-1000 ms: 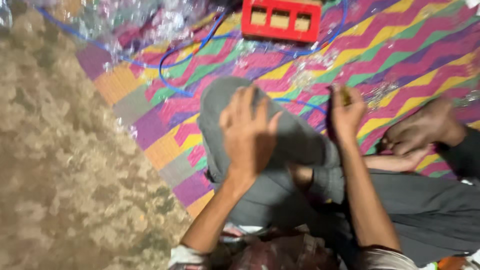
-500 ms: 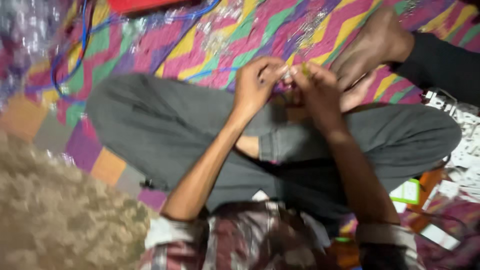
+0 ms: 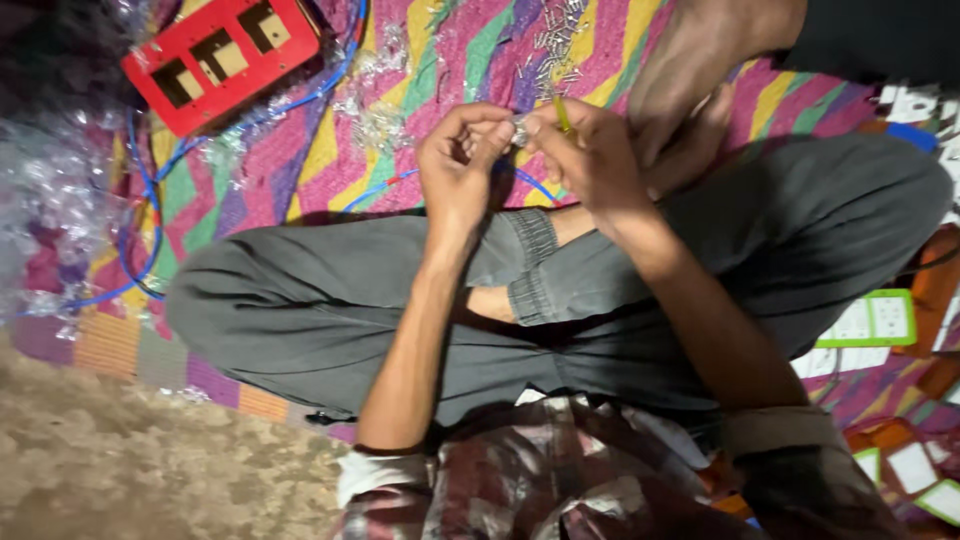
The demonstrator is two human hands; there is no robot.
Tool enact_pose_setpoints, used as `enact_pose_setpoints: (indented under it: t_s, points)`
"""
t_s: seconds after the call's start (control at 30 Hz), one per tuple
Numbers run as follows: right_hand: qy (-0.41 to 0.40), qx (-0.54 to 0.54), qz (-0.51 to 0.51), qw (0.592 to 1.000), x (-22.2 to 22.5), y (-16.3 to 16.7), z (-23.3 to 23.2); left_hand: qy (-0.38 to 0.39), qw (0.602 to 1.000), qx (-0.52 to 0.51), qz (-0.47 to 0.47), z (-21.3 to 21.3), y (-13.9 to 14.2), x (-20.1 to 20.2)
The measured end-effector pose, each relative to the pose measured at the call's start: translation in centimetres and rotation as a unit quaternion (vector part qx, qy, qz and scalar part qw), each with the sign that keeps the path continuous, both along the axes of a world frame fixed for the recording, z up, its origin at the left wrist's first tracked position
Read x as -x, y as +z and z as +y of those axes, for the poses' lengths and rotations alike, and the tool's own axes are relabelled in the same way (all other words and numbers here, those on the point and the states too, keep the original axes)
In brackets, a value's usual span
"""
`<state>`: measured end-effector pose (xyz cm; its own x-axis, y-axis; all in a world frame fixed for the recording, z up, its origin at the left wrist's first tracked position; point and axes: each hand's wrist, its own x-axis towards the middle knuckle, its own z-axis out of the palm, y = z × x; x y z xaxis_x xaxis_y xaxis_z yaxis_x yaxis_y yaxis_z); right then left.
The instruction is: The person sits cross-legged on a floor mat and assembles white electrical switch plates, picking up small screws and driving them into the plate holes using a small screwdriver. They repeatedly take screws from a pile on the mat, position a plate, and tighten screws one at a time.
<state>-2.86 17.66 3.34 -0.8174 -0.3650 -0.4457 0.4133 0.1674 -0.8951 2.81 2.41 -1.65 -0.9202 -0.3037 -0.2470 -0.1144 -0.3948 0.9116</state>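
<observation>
Red box [image 3: 222, 58] back in view top-left since last frame, both hands up over crossed legs: left hand [image 3: 462, 165] and right hand [image 3: 590, 155] fingertips pinched shut on a small metal part [image 3: 520, 128], thin yellow-green stick [image 3: 562, 112] in right.

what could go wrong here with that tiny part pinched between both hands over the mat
The small pale part is pinched between the left hand and right hand above the patterned mat; if it slips, it could vanish among the scattered metal bits. The thin yellow piece in the right hand might also drop. The blue wire loops near the knee and could snag.
</observation>
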Motion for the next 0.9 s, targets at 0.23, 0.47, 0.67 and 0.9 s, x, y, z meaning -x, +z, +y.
enact_pose_setpoints:
  t_s: [0.23, 0.47, 0.67, 0.9]
  points:
    - [-0.038, 0.018, 0.107, 0.993, -1.0, -1.3, -1.0, -0.004, 1.0, -0.015, -0.004, -0.6, 0.3, -0.7]
    - [0.022, 0.031, 0.053, 0.998, -1.8, 0.2, -1.0, 0.026, 0.999, 0.006, -0.028, -0.5, 0.0, -1.4]
    - [0.122, -0.028, 0.102, 0.987, -1.7, 2.5, -0.2, 0.079, 0.996, 0.018, -0.028, -1.0, -0.3, -1.3]
    - [0.182, -0.002, 0.131, 0.975, -1.8, 3.2, 0.2, 0.066, 0.995, 0.08, -0.002, -0.9, 0.4, -1.5]
